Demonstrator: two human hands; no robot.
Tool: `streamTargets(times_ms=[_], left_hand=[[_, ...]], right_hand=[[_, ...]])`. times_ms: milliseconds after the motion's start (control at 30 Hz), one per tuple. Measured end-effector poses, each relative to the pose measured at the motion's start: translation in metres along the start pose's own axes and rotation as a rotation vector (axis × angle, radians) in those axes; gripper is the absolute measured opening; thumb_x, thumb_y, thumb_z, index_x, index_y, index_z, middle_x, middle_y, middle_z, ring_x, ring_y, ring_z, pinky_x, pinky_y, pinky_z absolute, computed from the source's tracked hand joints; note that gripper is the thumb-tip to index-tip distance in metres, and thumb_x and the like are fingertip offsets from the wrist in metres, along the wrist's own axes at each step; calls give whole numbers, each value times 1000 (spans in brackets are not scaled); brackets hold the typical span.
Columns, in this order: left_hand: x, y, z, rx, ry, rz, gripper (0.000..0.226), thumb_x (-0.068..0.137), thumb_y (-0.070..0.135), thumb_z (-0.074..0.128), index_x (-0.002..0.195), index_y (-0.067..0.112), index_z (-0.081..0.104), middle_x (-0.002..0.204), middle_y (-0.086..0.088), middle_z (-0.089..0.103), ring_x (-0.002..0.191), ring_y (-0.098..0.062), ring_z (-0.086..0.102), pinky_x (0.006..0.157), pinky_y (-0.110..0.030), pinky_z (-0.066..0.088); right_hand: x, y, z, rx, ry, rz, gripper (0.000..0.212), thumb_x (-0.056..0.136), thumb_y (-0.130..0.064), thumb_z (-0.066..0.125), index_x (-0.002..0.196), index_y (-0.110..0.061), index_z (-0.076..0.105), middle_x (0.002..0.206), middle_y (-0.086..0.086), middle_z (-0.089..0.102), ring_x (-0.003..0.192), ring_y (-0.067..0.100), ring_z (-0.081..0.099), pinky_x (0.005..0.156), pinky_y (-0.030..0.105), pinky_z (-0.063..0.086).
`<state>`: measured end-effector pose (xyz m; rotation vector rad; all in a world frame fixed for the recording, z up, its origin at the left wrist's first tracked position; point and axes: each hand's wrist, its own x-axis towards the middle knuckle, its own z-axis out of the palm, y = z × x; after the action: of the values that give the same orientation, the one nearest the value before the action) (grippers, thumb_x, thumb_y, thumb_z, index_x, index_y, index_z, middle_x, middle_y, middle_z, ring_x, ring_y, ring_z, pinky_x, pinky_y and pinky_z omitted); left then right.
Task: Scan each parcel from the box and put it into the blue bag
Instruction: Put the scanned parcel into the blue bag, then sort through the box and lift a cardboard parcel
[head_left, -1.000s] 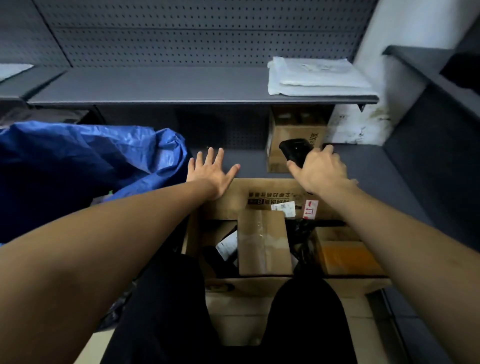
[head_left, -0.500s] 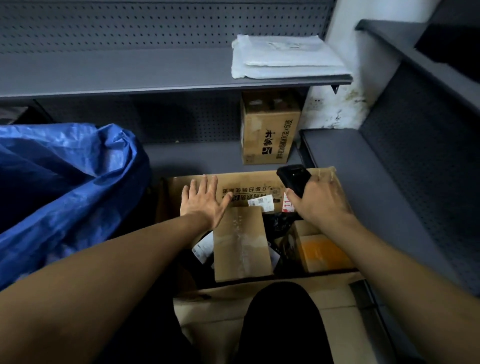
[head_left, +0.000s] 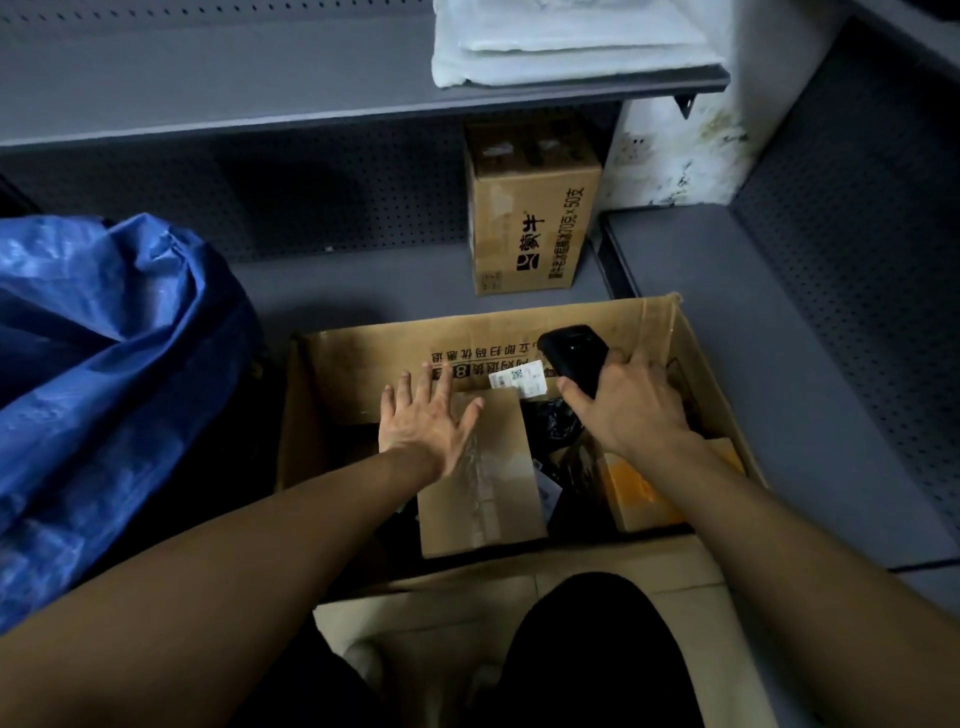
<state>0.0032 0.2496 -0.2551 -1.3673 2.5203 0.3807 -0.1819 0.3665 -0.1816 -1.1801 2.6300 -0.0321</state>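
Grey pegboard shelving (head_left: 322, 192) enclosed the open cardboard box (head_left: 717, 384). Left hand (head_left: 426, 421) lay spread, empty, over a taped parcel (head_left: 488, 488); right hand (head_left: 628, 405) gripped a black scanner (head_left: 571, 353). Dark contents beneath were indistinct.

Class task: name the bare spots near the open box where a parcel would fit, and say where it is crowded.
Bare: grey lower shelf between blue bag and upright carton; grey ledge right of the open box. Crowded: inside the box, parcels packed under both hands.
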Motion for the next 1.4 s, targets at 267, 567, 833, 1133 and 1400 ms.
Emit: streamTargets(times_ms=[267,567,833,1133,1400], left_hand=[[17,-5,8,-37,7,-9,76,95,68,2,155,26,-17,164,-5,-13,151,-29,-10,123,-49,-1],[26,-3,41,-16,-83,41,75,95,68,2,154,26,-19,163,-7,-17,150,-30,-13,122,-50,-2],[41,9,82,-16,-88,21,82,94,72,16,156,28,-14,165,-10,-9,151,-36,-6,121,-55,4],[35,63,130,46,-157,8,96,84,83,27,148,39,-30,158,-16,-30,145,-48,-18,109,-74,1],[45,80,165,22,-158,-69,120,73,85,47,147,34,-32,154,-19,-38,142,-53,-21,101,-81,-2]], right_hand=[[26,-35,12,36,42,-25,74,94,-63,45,136,-2,43,125,19,47,115,35,49,89,46,46],[48,-11,30,152,39,116,76,94,-66,43,137,-4,43,131,20,42,120,38,46,94,49,45],[62,16,44,175,49,164,77,93,-65,45,137,-2,44,134,23,41,122,43,44,97,51,45],[55,10,81,174,1,170,81,94,-66,43,144,-4,36,140,23,37,127,39,42,98,48,44],[54,0,95,186,-18,166,80,93,-67,44,144,-6,38,138,22,39,126,38,42,97,46,43]])
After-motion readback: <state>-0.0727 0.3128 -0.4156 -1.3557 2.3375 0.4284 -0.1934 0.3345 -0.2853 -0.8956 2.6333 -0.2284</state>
